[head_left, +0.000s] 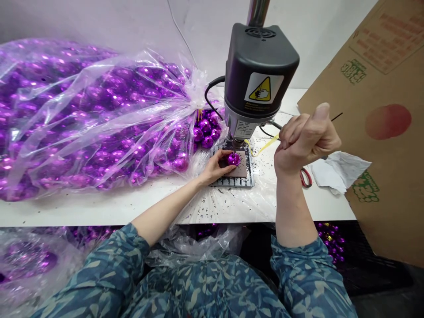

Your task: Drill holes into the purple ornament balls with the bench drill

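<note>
Presently, under the drill (261,66), left hand (213,168) pinches purple ball (233,159); right of the drill, right hand (306,141) clamps lever (276,125). Loose pinch may let ball spin.

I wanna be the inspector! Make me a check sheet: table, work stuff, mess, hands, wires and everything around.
Surface: white table, dark flecks scattered near the machine.
Job's things: shiny purple ball over a brown pad, beneath the machine.
Clutter: crumpled white sheet; red handle, perhaps scissors.
Hands: left hand has its fingers around the ball; right hand is raised and closed, contents hidden.
Cables: black cable from the machine; thin white cord against the wall.
Surroundings: clear bag of purple balls on the left, cardboard box on the right.
</note>
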Motion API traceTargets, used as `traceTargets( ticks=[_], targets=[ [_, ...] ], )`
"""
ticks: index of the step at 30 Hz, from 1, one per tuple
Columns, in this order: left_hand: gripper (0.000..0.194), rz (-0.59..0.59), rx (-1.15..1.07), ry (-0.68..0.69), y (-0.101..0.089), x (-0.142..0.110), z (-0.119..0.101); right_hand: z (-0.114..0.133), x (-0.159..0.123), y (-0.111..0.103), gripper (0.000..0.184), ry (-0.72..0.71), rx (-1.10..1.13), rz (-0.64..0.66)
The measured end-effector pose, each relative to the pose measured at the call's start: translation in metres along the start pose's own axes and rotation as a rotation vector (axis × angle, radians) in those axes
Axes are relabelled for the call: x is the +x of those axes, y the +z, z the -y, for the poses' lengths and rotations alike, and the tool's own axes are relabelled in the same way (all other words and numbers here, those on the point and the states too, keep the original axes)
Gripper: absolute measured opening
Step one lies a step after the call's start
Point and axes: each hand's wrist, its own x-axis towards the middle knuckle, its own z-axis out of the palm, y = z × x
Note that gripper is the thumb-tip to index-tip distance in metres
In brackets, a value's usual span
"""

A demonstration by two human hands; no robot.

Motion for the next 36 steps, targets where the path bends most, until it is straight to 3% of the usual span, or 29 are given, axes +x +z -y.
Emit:
traceTargets(
  ticks=[8, 21, 24, 27, 32, 36],
  targets=[
    [0.053, -0.004, 0.016, -0.008, 0.000, 0.000, 0.000, -0.013, -0.012, -0.006, 0.071, -0.100, 0.034, -0.033],
    [0.059, 0.030, 0.098, 0.080, -0.003, 0.001, 0.015, -0.028, -0.028, -0.023, 0.064, -0.334, 0.089, 0.076],
    [0.057, 0.032, 0.142, 0.091, -0.004, 0.000, 0.013, -0.017, -0.017, -0.016, 0.064, -0.234, 0.018, 0.057],
    [0.055, 0.026, 0.146, 0.088, -0.003, 0.000, 0.012, -0.006, 0.010, 0.000, 0.068, -0.010, -0.189, 0.055],
    [0.047, -0.022, 0.114, 0.042, -0.002, 0.002, 0.004, -0.002, 0.048, 0.026, 0.062, 0.163, -0.065, 0.077],
    [0.043, -0.115, 0.224, 0.118, -0.010, -0.030, -0.021, -0.010, 0.060, 0.027, 0.059, 0.180, -0.064, 0.102]
  ],
)
